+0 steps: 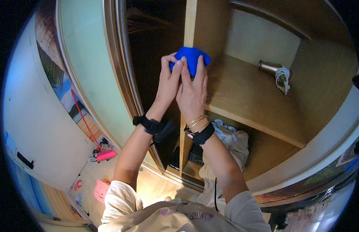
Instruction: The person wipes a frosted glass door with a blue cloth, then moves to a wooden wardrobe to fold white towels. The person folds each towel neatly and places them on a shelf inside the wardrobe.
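At the divider (190, 25), left hand (168, 83) and right hand (192, 91), partly closed, grip cloth (191, 53). Shelf (241, 89) bears hairdryer (269, 67); door (44, 104) far left.

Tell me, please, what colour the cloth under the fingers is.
The cloth is bright blue, best seen in the head view.

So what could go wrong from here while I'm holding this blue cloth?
The blue cloth could slip or snag: the left hand and right hand hold it at the narrow front edge of the wooden divider. The gold bangles might scratch that divider. The hair dryer on the shelf could get bumped if the right hand swings that way.
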The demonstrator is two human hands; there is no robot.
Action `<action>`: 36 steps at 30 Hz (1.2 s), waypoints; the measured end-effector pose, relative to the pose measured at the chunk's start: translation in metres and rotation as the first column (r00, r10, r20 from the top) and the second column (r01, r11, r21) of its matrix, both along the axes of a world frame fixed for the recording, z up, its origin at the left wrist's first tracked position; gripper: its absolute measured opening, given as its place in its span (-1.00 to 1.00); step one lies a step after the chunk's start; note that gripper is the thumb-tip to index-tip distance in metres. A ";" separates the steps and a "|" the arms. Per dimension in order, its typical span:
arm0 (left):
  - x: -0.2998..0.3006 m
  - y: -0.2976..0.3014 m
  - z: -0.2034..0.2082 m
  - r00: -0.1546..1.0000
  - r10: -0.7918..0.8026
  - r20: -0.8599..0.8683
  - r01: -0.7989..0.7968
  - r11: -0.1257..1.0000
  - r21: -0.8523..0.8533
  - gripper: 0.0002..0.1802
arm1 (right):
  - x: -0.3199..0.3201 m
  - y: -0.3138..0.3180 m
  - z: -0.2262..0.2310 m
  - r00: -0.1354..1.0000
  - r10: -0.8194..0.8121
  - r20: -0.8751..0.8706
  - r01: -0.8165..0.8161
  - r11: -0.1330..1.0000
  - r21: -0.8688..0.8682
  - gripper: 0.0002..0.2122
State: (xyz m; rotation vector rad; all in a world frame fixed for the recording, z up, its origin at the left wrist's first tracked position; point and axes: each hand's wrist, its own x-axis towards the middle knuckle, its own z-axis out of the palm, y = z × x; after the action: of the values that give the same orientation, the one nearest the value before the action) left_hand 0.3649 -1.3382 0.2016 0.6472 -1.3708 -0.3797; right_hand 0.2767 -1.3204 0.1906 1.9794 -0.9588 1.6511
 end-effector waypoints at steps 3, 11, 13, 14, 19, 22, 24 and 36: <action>-0.003 0.003 -0.025 0.999 0.011 -0.032 -0.010 0.999 0.045 -0.78 | -0.002 0.004 -0.021 0.993 -0.058 -0.102 0.063 0.997 0.043 -0.57; -0.012 0.019 -0.129 0.978 0.167 -0.124 -0.150 0.979 0.140 -0.88 | -0.020 0.036 -0.085 0.970 0.209 -0.123 -0.186 0.967 0.174 -0.60; -0.017 0.027 -0.147 0.970 0.181 -0.164 -0.152 0.973 0.174 -0.87 | -0.026 0.050 -0.110 0.952 0.282 -0.119 -0.246 0.937 0.248 -0.62; -0.019 0.030 -0.155 0.959 0.165 -0.230 -0.127 0.977 0.169 -0.87 | -0.030 0.056 -0.120 0.958 0.277 -0.075 -0.244 0.923 0.298 -0.62; -0.024 0.047 -0.178 0.974 0.224 -0.019 -0.215 0.953 0.213 -0.86 | -0.030 0.059 -0.171 0.934 0.283 0.220 -0.354 0.820 0.449 -0.52; -0.024 0.037 -0.161 0.938 0.346 0.016 -0.346 0.934 0.088 -0.83 | -0.024 0.040 -0.173 0.876 0.306 0.373 -0.463 0.750 0.472 -0.44; -0.027 0.027 -0.148 0.949 0.313 0.032 -0.313 0.950 0.014 -0.65 | -0.022 0.023 -0.159 0.870 0.271 0.412 -0.455 0.761 0.462 -0.41; -0.009 0.019 -0.147 0.947 0.087 0.311 -0.187 0.933 0.308 -0.40 | -0.018 -0.010 -0.151 0.774 0.323 0.544 -0.584 0.697 0.417 -0.50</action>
State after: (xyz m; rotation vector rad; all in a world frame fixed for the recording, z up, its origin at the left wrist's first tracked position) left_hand 0.3559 -1.3197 0.0549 1.1128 -1.5444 -0.4188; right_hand 0.2588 -1.3302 0.0401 2.4518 -1.3056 2.3931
